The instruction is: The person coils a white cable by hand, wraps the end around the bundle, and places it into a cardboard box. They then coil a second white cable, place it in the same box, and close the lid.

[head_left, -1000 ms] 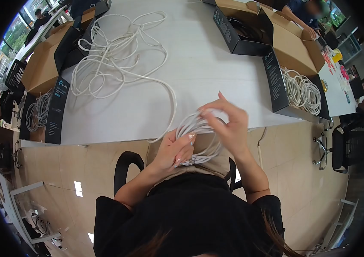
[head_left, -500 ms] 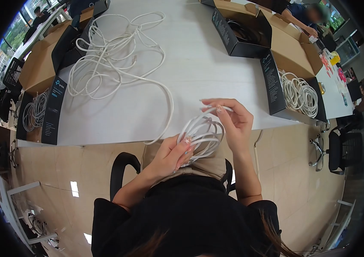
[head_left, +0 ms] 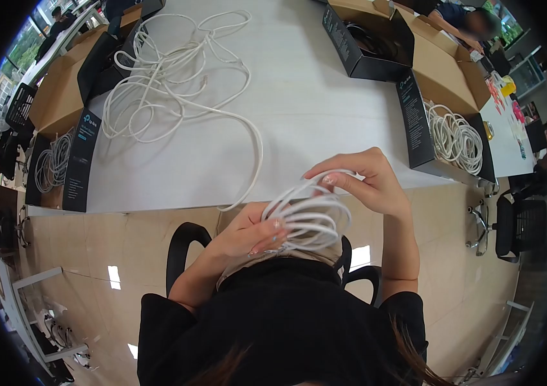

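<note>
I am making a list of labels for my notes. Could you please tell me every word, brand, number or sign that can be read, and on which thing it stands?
"tp-link": on the dark side of the front left box; the smaller lines below it are too small to read.
Front right box: light print, too small to read surely.
Rear right box: light print, also too small.

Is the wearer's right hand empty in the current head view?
No, the right hand pinches a strand of white cable between thumb and fingers, while the left hand grips its gathered loops.
</note>
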A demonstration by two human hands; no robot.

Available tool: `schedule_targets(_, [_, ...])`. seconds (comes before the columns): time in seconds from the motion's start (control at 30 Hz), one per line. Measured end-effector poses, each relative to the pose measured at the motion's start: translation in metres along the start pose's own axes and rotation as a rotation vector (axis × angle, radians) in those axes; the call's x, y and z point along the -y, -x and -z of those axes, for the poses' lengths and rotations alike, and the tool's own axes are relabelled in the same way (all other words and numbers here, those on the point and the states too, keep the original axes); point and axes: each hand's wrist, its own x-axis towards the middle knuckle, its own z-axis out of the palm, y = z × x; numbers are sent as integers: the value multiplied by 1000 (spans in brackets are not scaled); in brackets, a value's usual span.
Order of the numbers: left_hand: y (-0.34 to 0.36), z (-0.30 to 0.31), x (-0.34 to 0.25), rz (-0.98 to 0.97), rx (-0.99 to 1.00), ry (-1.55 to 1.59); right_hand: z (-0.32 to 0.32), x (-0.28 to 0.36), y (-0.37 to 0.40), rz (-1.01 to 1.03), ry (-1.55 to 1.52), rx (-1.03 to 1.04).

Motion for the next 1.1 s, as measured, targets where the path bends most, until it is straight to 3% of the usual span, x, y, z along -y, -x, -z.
schedule_targets(0.07, [0, -1, 0, 16, 112, 32, -5, 2, -2, -96, -159, 22])
schedule_targets(0.13, [-2, 1, 3, 4, 222, 89, -16, -13, -6, -23, -403, -5])
schedule_targets(0.2, [-1, -4, 3, -8, 205, 176, -32, -43, -11, 66, -606, 8])
schedule_targets(0.3, [-4, -1, -2, -122, 117, 168, -57, -36, -8, -133, -684, -215])
schedule_targets(0.37, [-9, -1, -3, -227, -14, 125, -62, -39, -4, -128, -540, -230])
schedule_targets(0.43, [-8, 3, -2, -214, -150, 20, -65, -39, 3, -167, -471, -264])
schedule_targets(0.6, [-15, 13, 9, -263, -453, -194, -52, -55, 22, -34, -406, -74])
schedule_targets(0.7, [-14, 10, 14, -262, -449, -280, -47, -59, 24, -110, -353, -42])
schedule_targets(0.83, [-15, 7, 16, -256, -456, -351, -49, -63, 19, 54, -338, -120])
schedule_targets(0.93, [-20, 5, 17, -252, -519, -304, -42, -64, 33, -274, -539, -181])
schedule_targets(1.03, [-24, 10, 16, -295, -568, -326, -41, -46, 31, -60, -277, -400])
schedule_targets(1.07, [-25, 12, 14, -303, -565, -332, -35, -36, 29, 89, 150, -420])
schedule_targets(1.1, [-25, 12, 14, -309, -564, -337, -33, -27, 27, 132, 365, -345])
